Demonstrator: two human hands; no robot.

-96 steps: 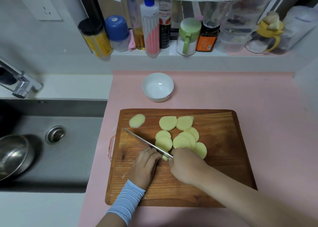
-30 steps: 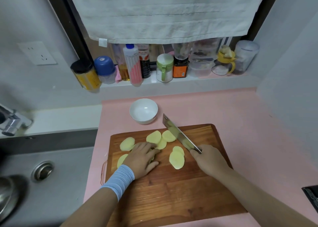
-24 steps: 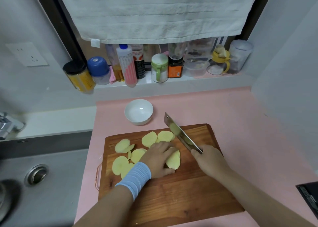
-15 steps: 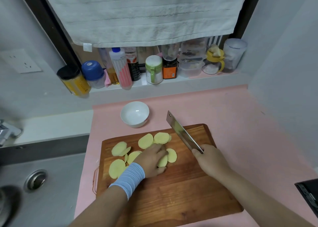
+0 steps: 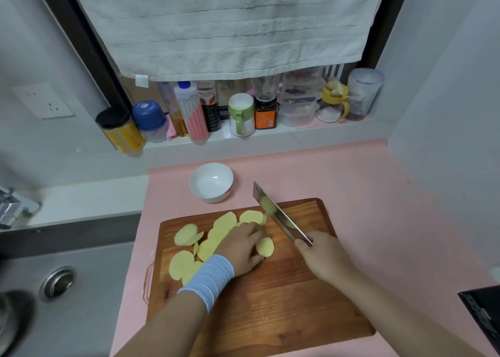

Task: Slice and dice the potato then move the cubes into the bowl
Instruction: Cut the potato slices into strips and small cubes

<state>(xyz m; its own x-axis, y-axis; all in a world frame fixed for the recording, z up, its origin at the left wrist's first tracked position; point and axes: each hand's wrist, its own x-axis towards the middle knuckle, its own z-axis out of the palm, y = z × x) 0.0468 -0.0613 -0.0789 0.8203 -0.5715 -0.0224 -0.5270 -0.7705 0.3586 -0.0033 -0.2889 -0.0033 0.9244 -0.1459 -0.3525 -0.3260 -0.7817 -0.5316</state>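
Pink counter point(image 5: 365, 194) surface carries a wooden cutting board point(image 5: 270, 316), on which all work is located. The left hand point(image 5: 242, 251) is laid palm down on the potato slices point(image 5: 184, 264), with fingers extended and nothing enclosed. The right hand point(image 5: 323, 256) is clenched around the handle of the knife point(image 5: 281, 218). The blade appears to be held clear of the board and is angled away toward the far left. The slices are spread flat and overlapping across the far left part of the board, mostly under and left of the left hand. No cubes are seen. The bowl point(image 5: 211, 182) stands empty just beyond the board's far edge. Gathering for dicing is judged to be in hand. The slices lie left of the blade, so the left hand is nearer to them.
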